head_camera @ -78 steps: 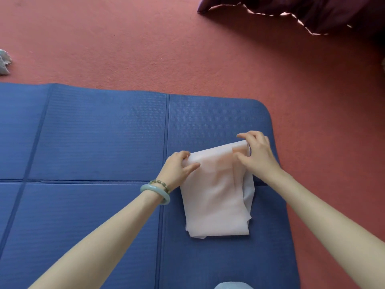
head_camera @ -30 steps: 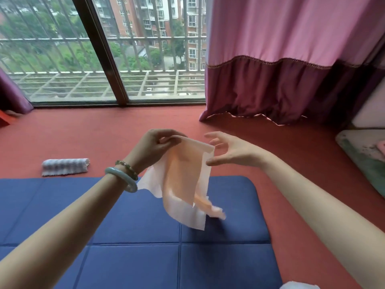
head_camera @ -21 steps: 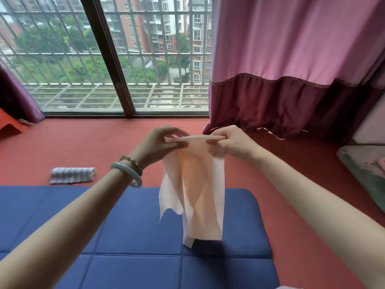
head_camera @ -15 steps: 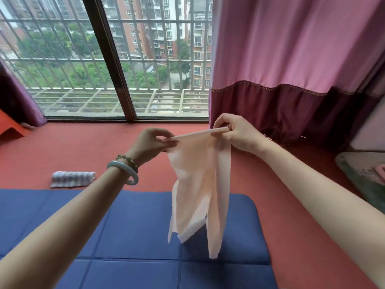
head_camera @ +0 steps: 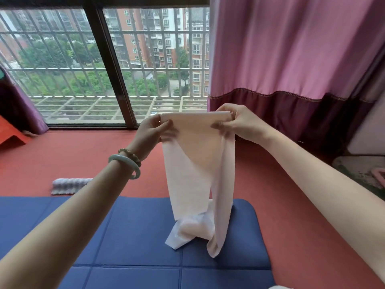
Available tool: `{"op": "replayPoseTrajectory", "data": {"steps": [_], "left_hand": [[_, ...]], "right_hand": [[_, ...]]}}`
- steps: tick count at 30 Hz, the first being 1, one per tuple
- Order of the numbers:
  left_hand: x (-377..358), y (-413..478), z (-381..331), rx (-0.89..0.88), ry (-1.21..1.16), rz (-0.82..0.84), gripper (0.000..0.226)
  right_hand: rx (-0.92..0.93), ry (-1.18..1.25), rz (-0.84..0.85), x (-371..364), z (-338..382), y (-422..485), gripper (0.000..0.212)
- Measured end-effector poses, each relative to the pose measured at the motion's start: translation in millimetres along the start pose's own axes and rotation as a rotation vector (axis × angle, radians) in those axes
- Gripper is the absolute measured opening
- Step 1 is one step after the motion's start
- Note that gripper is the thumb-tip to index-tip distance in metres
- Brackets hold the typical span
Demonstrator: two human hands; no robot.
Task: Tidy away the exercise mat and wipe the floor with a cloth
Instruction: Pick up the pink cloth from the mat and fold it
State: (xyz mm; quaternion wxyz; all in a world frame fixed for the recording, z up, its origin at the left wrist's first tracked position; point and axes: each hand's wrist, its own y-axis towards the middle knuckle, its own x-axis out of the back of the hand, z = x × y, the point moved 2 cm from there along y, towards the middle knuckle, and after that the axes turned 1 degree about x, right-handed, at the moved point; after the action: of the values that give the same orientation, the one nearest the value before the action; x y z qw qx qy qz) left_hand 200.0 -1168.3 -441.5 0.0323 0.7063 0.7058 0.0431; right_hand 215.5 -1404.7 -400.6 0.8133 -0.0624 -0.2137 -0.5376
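A pale pink cloth (head_camera: 193, 167) hangs in the air in front of me, stretched flat along its top edge. My left hand (head_camera: 153, 132) pinches its top left corner and my right hand (head_camera: 239, 124) pinches its top right corner. The cloth's lower end dangles in loose folds just above the blue exercise mat (head_camera: 133, 232), which lies flat and unfolded on the red floor (head_camera: 83, 159), with its rounded right corner under the cloth.
A folded striped towel (head_camera: 69, 185) lies on the floor beyond the mat's far edge. A barred window (head_camera: 104, 65) fills the back. Pink and maroon curtains (head_camera: 291, 69) hang at right. An orange object (head_camera: 10, 132) sits far left; a worn ledge (head_camera: 362, 172) at right.
The cloth was lifted off the mat, my view rose to the window, and both hands pulled the top edge apart, so it now hangs spread wider.
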Motion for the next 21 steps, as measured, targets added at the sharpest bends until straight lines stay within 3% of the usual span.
{"op": "replayPoseTrajectory", "data": {"steps": [4,11,13,16,21], "left_hand": [[5,6,-3,-0.031,0.078,-0.020,0.004],[8,11,-15,-0.062,0.233,0.016,0.021],[13,12,-39,-0.008,0.268,0.016,0.006],[17,17,-99,0.036,0.401,0.039,0.013],[19,21,-233,0.078,0.357,0.090,0.005]], "right_hand": [[-0.075,-0.164,0.099,1,-12,-1,0.030],[-0.080,-0.454,-0.196,19,-9,7,0.030],[-0.062,-0.413,-0.259,30,21,9,0.023],[-0.008,-0.413,-0.276,54,88,12,0.007],[-0.054,-0.462,-0.253,107,213,25,0.018]]}}
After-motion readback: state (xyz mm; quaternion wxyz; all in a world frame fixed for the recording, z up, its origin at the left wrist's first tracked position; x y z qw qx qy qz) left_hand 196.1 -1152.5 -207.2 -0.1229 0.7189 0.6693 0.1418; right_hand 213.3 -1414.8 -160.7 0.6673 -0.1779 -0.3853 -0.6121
